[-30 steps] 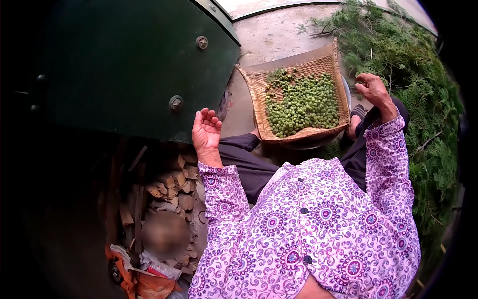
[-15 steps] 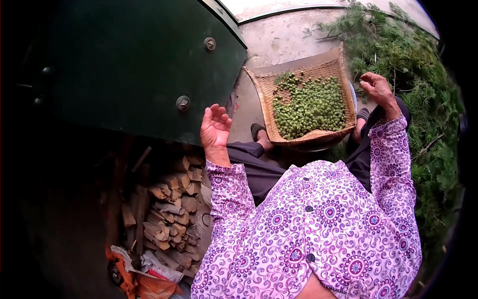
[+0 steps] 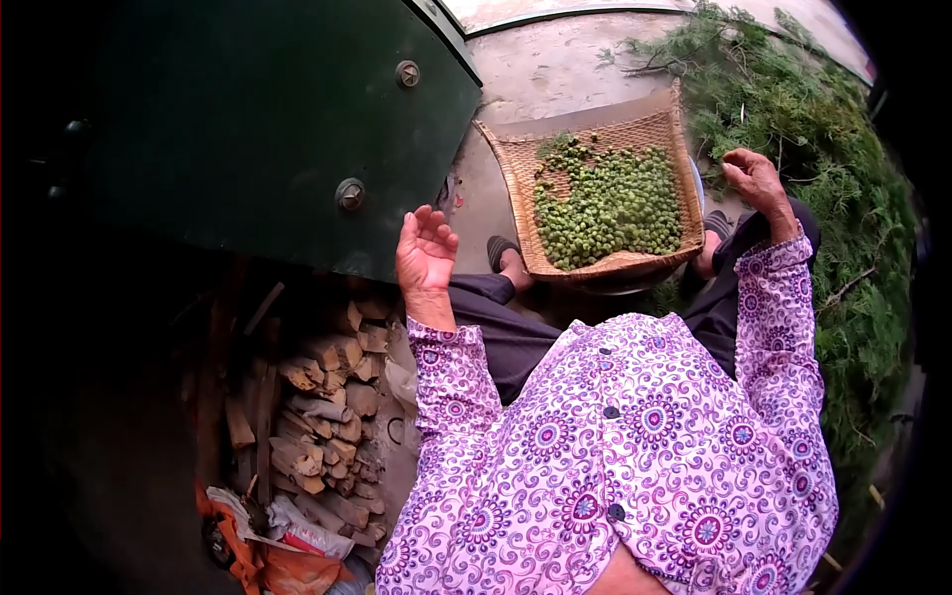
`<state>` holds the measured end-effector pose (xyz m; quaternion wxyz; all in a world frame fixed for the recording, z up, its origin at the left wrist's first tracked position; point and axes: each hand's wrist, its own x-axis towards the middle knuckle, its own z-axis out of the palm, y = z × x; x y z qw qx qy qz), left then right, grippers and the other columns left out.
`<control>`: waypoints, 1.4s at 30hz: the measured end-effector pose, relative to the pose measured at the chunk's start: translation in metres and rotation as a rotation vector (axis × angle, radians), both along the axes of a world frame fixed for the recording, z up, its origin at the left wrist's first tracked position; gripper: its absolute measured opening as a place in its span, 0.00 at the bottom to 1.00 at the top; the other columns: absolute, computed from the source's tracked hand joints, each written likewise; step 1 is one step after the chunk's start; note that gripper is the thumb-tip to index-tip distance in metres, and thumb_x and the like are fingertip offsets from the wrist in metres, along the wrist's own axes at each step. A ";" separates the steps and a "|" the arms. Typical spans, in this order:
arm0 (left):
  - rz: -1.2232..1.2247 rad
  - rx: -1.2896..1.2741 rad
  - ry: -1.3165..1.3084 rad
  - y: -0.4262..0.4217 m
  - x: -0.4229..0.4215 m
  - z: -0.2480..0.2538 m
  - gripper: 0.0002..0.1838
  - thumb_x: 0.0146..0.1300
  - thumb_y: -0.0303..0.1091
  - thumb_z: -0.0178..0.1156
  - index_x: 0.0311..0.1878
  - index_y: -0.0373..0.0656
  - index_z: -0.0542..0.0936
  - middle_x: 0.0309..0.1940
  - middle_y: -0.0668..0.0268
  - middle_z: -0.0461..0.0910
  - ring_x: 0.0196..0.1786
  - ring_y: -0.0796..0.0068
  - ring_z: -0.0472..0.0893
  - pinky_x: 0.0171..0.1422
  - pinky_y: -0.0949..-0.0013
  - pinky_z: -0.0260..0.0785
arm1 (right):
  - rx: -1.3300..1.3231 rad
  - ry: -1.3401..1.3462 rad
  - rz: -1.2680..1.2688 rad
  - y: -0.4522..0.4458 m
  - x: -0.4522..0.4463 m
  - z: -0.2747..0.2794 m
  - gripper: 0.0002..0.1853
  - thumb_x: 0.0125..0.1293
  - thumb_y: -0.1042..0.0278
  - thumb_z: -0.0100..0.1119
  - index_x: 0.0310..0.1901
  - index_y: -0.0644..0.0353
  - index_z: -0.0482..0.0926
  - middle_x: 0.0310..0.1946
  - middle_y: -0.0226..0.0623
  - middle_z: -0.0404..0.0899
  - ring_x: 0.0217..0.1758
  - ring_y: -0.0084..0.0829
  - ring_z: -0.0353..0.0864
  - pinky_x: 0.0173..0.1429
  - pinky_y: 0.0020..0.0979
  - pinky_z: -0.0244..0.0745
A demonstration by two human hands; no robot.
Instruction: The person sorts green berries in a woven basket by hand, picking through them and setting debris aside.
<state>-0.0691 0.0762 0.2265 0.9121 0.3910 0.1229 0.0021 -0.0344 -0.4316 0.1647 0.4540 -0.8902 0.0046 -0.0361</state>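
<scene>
My left hand [image 3: 426,250] is raised above my left knee beside the green door, palm up, with loosely bent fingers and nothing in it. On the other side, my right hand [image 3: 756,182] hovers over my right knee, its fingers curled in toward the thumb; anything between the fingertips is too small to make out. Between my feet rests a woven scoop-shaped basket [image 3: 511,159] with a layer of small round green cones or berries [image 3: 615,203], thickest toward the near side. Both hands are apart from the basket. Under it shows part of a pale round basin [image 3: 697,188].
A dark green metal door [image 3: 297,119] with star-shaped studs stands close on my left. Stacked split firewood [image 3: 332,397] and an orange bag [image 3: 293,570] lie below it. Cut evergreen branches [image 3: 843,228] heap up along the right side. Concrete floor [image 3: 540,64] lies beyond the basket.
The view has shifted slightly, so the door, basket and firewood appear a little further left. My right fingertips have drawn closer together. My left hand keeps nearly the same pose.
</scene>
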 end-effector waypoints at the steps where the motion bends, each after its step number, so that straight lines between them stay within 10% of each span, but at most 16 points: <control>1: -0.018 -0.014 -0.005 -0.002 0.002 0.000 0.12 0.62 0.42 0.53 0.38 0.43 0.78 0.31 0.65 0.80 0.31 0.74 0.75 0.35 0.69 0.69 | -0.011 -0.022 -0.010 -0.004 -0.002 -0.001 0.11 0.58 0.68 0.56 0.39 0.65 0.77 0.32 0.34 0.78 0.36 0.24 0.76 0.42 0.26 0.72; 18: -0.209 0.044 -0.014 -0.057 0.032 0.008 0.13 0.64 0.41 0.50 0.40 0.43 0.78 0.33 0.65 0.80 0.30 0.74 0.75 0.35 0.68 0.69 | 0.322 -0.049 -0.127 -0.048 -0.050 0.008 0.13 0.60 0.66 0.56 0.42 0.65 0.76 0.33 0.29 0.77 0.36 0.19 0.73 0.43 0.23 0.70; 42: -0.329 -0.019 -0.100 -0.062 0.114 0.022 0.13 0.65 0.41 0.50 0.41 0.42 0.77 0.33 0.65 0.80 0.31 0.74 0.76 0.35 0.69 0.70 | -0.042 0.160 -0.189 -0.035 -0.038 -0.009 0.14 0.55 0.64 0.59 0.39 0.64 0.78 0.29 0.33 0.79 0.31 0.23 0.75 0.37 0.26 0.72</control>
